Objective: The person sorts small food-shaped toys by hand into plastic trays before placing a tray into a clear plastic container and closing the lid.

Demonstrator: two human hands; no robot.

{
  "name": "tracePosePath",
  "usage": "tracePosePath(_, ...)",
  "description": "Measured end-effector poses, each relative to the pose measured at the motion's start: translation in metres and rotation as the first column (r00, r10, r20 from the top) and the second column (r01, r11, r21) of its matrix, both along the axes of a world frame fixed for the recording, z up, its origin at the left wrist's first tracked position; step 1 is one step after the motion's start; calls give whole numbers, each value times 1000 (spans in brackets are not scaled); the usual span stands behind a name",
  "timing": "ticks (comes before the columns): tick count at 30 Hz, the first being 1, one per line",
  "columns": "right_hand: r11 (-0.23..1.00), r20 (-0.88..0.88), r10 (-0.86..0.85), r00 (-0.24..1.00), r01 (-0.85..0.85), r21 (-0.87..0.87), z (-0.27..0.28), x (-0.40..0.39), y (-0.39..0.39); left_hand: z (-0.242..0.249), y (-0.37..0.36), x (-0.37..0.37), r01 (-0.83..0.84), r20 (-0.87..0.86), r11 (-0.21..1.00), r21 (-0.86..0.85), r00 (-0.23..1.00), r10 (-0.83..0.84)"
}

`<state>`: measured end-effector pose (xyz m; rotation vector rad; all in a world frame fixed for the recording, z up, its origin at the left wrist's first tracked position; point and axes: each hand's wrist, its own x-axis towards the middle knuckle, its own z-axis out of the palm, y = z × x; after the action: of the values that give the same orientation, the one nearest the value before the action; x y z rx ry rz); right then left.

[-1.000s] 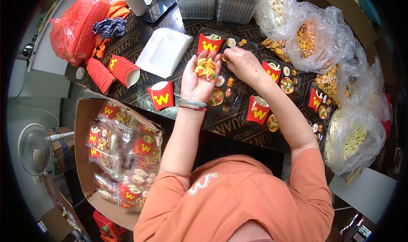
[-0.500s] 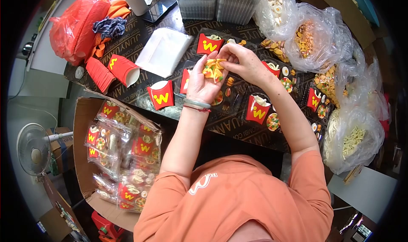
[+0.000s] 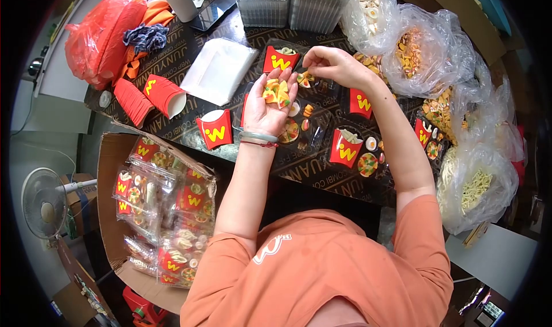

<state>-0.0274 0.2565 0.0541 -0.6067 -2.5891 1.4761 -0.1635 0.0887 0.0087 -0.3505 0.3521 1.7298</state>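
Left hand (image 3: pixel 270 106) cupped palm-up, holding a heap of pizza gummies (image 3: pixel 277 92), frame centre. Right hand (image 3: pixel 333 65) pinches one gummy — probably — over the top tray (image 3: pixel 299 68), just right of its red fry box (image 3: pixel 280 60). Step: filling trays; next needs seating it in a free cell. Half a second ago the right hand was at the left palm picking — now moved up.

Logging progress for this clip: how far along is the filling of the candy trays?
Done: a cardboard box holds sealed packs, and several trays on the table already carry red fry cartons and candies. In hand: the left hand cups pizza-shaped candies while the right hand places one in the far tray. Left: candies in the palm, full bags, stacked empty trays.
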Motion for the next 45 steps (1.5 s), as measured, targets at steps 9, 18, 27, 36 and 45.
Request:
tracePosePath(9, 1000, -138, -16, 990, 13, -25, 13, -5, -26, 4, 9, 22, 79, -25, 997, 2, 997, -79)
tracePosePath(18, 975, -219, 20, 975, 30, 221, 12, -4, -39, -6, 8, 18, 53, 1, 999, 9, 999, -53)
tracePosePath(27, 963, -136, -226, 965, 201, -179, -3, 6, -15, -7, 1, 0, 6, 108, 998, -65, 994, 2)
tracePosePath(36, 969, -51, -220, 974, 224, 103, -24, -3, -4, -1, -5, -2, -5, 6, 994, -105, 1000, 6)
tracePosePath(45, 787, -174, -109, 979, 192, 586, -44, -15, -12, -1, -8, 1, 18, -3, 995, -97, 1000, -18)
